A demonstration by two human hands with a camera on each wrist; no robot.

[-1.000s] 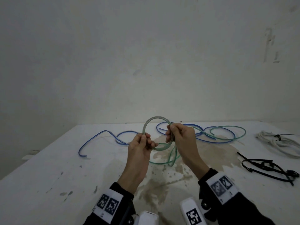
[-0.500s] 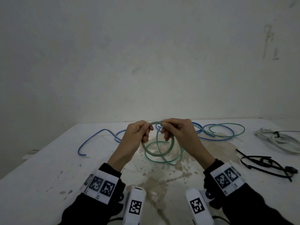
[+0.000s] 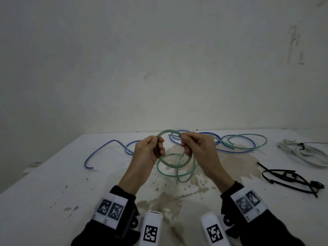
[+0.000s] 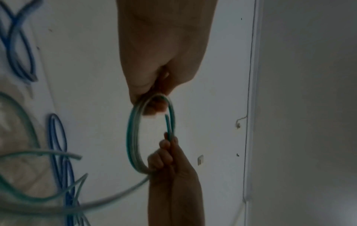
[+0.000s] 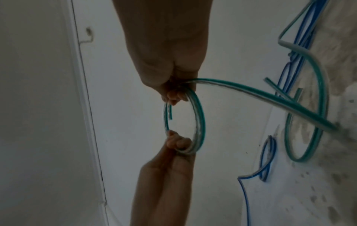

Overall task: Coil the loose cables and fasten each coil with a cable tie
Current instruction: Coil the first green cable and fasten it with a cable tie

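Item: green cable (image 3: 174, 163), part-coiled, held above the table (image 3: 53, 183) between our two hands. Our left hand (image 3: 148, 151) pinches the near-left side of the small coil, fingers curled round the stacked turns; our right hand (image 3: 198, 148) grips the opposite side, thumb and fingers closed on the turns where the free length leaves. The remainder trails below and beyond our right hand, across the blue cable (image 3: 106, 148) lying past both hands. Handling, by our judgement: light, springy, smooth-jacketed; turns likely to spring open if either pinch slackens. Best hold: across all turns together, at opposite sides. Cable ties (image 3: 291, 178) lie well right of our right hand; a white coil (image 3: 305, 153), already tied, beyond them.
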